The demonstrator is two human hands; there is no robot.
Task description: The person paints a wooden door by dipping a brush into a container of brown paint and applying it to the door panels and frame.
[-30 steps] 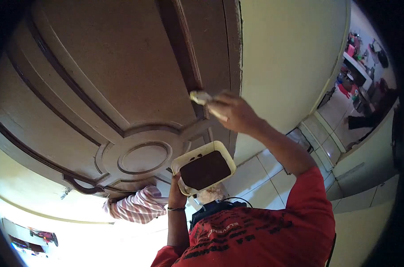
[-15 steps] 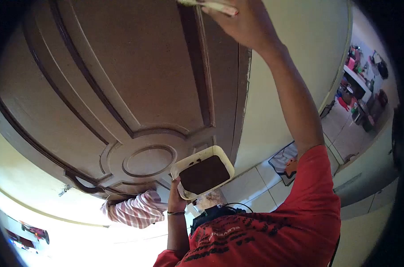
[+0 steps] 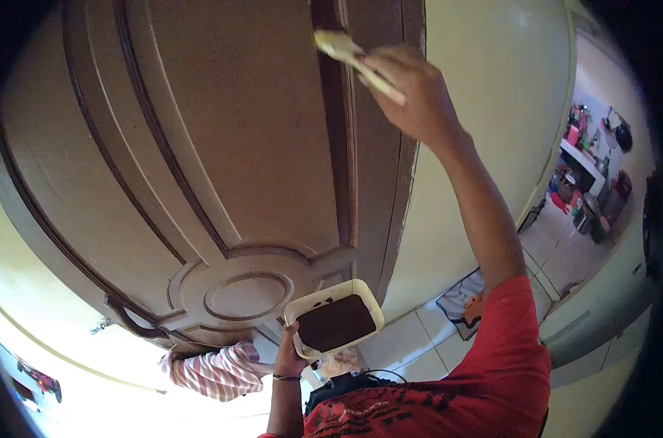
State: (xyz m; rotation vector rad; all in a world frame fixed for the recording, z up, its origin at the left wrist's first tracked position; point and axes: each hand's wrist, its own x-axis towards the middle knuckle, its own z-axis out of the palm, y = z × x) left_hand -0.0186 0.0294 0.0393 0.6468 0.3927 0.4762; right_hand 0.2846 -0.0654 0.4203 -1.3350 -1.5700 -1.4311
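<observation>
A paintbrush (image 3: pixel 379 79) with a pale handle is gripped in my right hand (image 3: pixel 419 98), its bristles pointing up and left, close to the dark brown strip (image 3: pixel 336 139) along the door's panel edge. Lower down, my left hand (image 3: pixel 290 356) is closed on the near side of a cream plastic tub (image 3: pixel 309 303). Dark brown paint (image 3: pixel 336 323) fills much of the tub, with a few dark blotches on its inner wall. Both hands are in front of a brown panelled door (image 3: pixel 236 131) with raised mouldings and a round medallion (image 3: pixel 248 295).
A striped cloth (image 3: pixel 213 371) hangs by the door handle (image 3: pixel 131 319). To the right is a pale wall (image 3: pixel 477 95), with a patterned mat (image 3: pixel 459 305) on the tiled floor below. Pots and kitchenware (image 3: pixel 583 212) show through the far doorway.
My right hand and the paintbrush have come lower in view, showing the bristles. The view has shifted, so the door and tub appear lower. My left hand still holds the tub.
</observation>
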